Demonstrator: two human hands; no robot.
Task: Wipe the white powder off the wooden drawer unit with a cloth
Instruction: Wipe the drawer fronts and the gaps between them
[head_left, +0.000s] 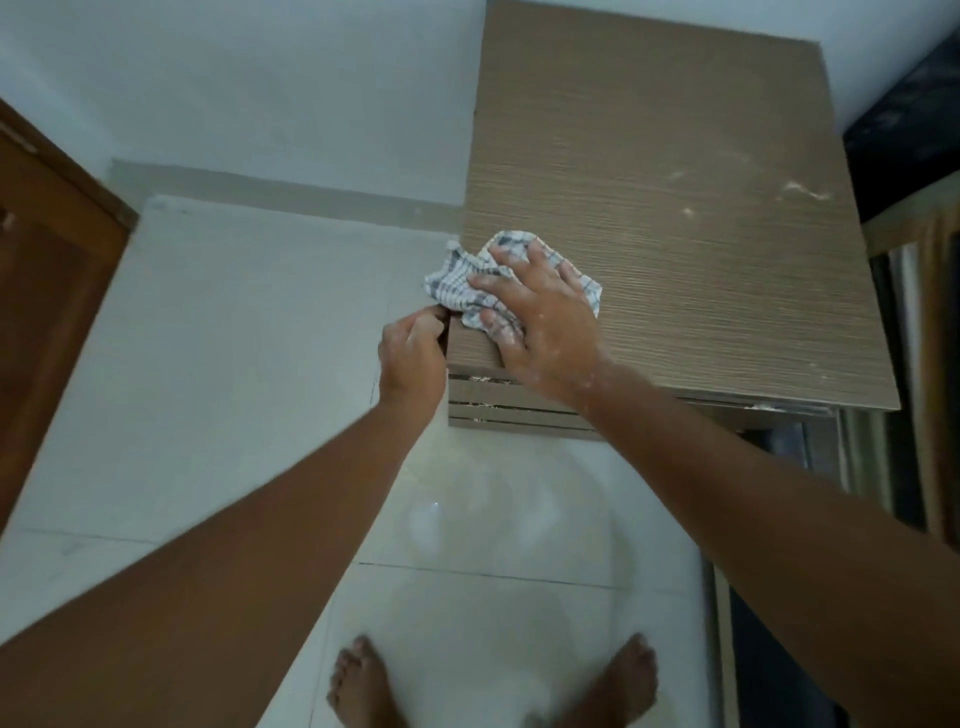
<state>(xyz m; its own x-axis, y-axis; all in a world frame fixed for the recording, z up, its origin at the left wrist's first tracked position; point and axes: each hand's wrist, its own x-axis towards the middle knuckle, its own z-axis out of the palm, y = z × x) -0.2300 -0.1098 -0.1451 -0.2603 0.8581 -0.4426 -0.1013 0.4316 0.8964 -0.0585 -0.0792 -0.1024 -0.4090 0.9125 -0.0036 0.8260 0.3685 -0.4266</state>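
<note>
The wooden drawer unit (675, 234) stands at the upper right, seen from above. Streaks of white powder (802, 191) lie near its far right edge, and specks show along the drawer fronts (483, 379). A crumpled checked cloth (467, 283) rests on the top's near left corner, partly hanging over the left edge. My right hand (540, 317), dusted with powder, presses flat on the cloth with fingers spread. Curled beside the unit's left edge, just under the overhanging cloth, is my left hand (413, 353); whether it pinches the cloth I cannot tell.
White floor tiles (249, 364) spread to the left and below, with my bare feet (493, 680) at the bottom. A brown wooden door (47, 291) is at the far left. Dark furniture with a wooden frame (914, 249) stands right of the unit. A white wall lies behind.
</note>
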